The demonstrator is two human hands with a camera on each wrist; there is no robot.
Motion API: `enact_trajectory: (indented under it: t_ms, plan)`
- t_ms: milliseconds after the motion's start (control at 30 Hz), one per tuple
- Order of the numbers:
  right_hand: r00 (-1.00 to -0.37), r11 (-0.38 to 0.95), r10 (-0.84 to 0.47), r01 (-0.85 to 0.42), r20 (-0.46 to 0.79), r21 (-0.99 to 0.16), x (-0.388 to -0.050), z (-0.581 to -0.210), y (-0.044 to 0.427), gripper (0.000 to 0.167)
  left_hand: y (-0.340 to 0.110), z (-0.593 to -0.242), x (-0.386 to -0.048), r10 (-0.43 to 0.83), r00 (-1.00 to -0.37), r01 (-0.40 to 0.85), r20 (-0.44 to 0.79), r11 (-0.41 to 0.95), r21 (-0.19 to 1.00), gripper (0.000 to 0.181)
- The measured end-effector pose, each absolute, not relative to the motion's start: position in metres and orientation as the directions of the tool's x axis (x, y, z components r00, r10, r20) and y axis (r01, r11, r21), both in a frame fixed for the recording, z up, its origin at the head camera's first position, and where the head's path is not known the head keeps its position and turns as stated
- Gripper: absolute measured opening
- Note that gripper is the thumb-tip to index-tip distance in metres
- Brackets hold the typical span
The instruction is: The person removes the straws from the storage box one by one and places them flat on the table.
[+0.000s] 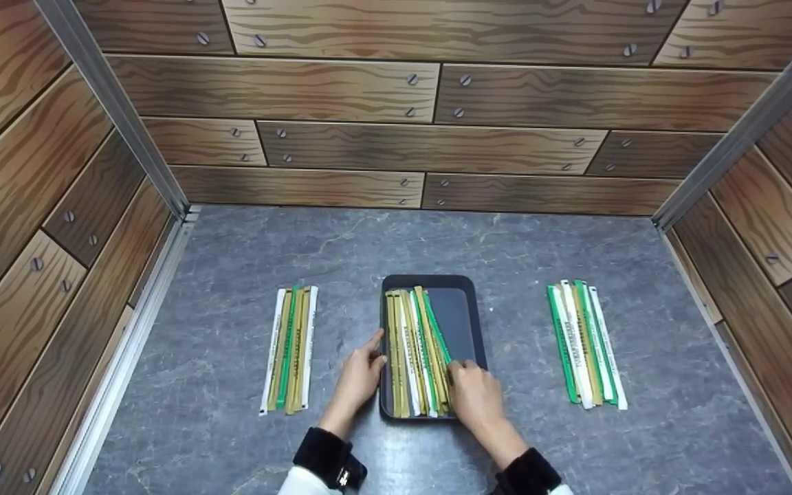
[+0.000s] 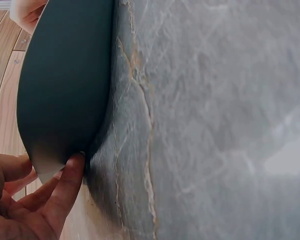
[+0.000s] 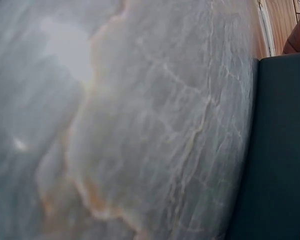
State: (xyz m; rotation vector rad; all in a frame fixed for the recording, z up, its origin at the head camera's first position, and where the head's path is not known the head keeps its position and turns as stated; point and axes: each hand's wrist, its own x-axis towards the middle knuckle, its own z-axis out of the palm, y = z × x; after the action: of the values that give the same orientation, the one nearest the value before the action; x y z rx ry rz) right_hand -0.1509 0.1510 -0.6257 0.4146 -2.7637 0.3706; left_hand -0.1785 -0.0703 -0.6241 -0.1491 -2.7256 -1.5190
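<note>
A dark shallow tray (image 1: pixel 465 323) holds several long, thin printed stick packets (image 1: pixel 407 350), gold, white and green, lying lengthwise towards its left side. My left hand (image 1: pixel 360 371) holds the tray's left edge; in the left wrist view, the fingers (image 2: pixel 67 187) touch the outer wall near a corner. At the tray's lower right, my right hand (image 1: pixel 477 397) has curled fingers and pinches the near end of a slanted green stick packet (image 1: pixel 436 326). The fingertips there are partly hidden. The right wrist view shows the tray's outer wall (image 3: pixel 275 150), not the pinch.
On the grey marbled tabletop (image 1: pixel 231 247), a left row of stick packets (image 1: pixel 291 350) and a right row (image 1: pixel 585 344) lie on either side of the tray. Wood-patterned panels (image 1: pixel 341 144) with metal corner rails (image 1: pixel 121 110) enclose the back and sides.
</note>
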Motion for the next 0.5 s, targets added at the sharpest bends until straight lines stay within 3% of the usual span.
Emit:
enact_trajectory:
  t_ms: [267, 500]
  plan:
    - [-0.956, 0.832, -0.112, -0.239, 0.270, -0.501, -0.148, -0.613, 0.158, 0.037, -0.070, -0.624, -0.178, 0.079, -0.995, 0.094, 0.061, 0.526, 0.845, 0.050]
    - [-0.979, 0.754, -0.057, -0.169, 0.194, -0.634, -0.146, -0.601, 0.166, 0.041, -0.070, -0.623, -0.179, 0.081, -0.996, 0.083, 0.048, 0.518, 0.852, 0.051]
